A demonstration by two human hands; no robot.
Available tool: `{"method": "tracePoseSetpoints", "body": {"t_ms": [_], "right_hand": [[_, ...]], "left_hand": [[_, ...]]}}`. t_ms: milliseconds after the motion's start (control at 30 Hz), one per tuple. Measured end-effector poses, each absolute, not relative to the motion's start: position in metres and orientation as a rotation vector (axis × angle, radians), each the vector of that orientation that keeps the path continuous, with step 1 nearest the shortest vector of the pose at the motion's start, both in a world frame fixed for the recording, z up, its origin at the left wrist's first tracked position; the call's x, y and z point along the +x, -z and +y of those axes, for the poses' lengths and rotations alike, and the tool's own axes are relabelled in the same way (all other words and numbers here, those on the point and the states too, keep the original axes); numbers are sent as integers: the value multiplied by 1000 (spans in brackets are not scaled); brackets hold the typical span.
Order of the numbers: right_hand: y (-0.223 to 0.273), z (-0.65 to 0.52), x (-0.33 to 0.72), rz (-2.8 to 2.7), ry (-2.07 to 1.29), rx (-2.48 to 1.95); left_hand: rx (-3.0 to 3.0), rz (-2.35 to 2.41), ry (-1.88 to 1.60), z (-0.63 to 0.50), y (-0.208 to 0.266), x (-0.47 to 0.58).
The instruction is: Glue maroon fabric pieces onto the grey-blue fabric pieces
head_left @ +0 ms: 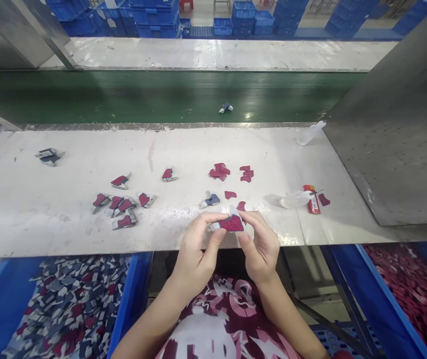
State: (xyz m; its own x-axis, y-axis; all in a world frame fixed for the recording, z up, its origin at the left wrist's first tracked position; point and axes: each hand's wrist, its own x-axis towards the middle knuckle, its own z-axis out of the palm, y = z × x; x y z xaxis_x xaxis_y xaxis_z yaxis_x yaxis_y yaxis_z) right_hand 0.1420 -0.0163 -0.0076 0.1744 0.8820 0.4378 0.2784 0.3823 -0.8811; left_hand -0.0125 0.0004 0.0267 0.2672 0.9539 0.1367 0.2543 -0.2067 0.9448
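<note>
Between my two hands is a small grey-and-white plastic part with a dark red face piece (232,223), held just above the table's front edge. My left hand (201,244) pinches its left end between thumb and fingers. On the opposite end, the thumb and fingers of my right hand (260,244) are closed. Just beyond my hands lie a navy-and-white part (212,200) without a red piece and loose red pieces (230,194). Farther back are two small piles of red pieces (219,172). Several parts with red faces (123,204) sit together to the left.
A clear bottle (295,199) lies near a red-and-yellow box (312,200); another bottle (311,133) is behind. A green belt (142,94) crosses beyond the table (67,229). Blue bins (133,289) with parts stand below left and right. A metal panel (396,124) bounds the right side.
</note>
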Motion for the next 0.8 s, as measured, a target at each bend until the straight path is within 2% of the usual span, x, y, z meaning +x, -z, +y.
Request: {"method": "tracePoseSetpoints", "body": {"t_ms": [200,500,800], "right_hand": [[7,-17,136,-1221,-721,-1192],[6,-22,125,-1110,-772,-1210],[4,-18,122,-948,-999,-1267]], "left_hand": [[1776,1182,-1023,0,-27,-7],[1450,1187,-994,-6,-24,-1],[1401,1216,-1042,-1,-15,-3]]}}
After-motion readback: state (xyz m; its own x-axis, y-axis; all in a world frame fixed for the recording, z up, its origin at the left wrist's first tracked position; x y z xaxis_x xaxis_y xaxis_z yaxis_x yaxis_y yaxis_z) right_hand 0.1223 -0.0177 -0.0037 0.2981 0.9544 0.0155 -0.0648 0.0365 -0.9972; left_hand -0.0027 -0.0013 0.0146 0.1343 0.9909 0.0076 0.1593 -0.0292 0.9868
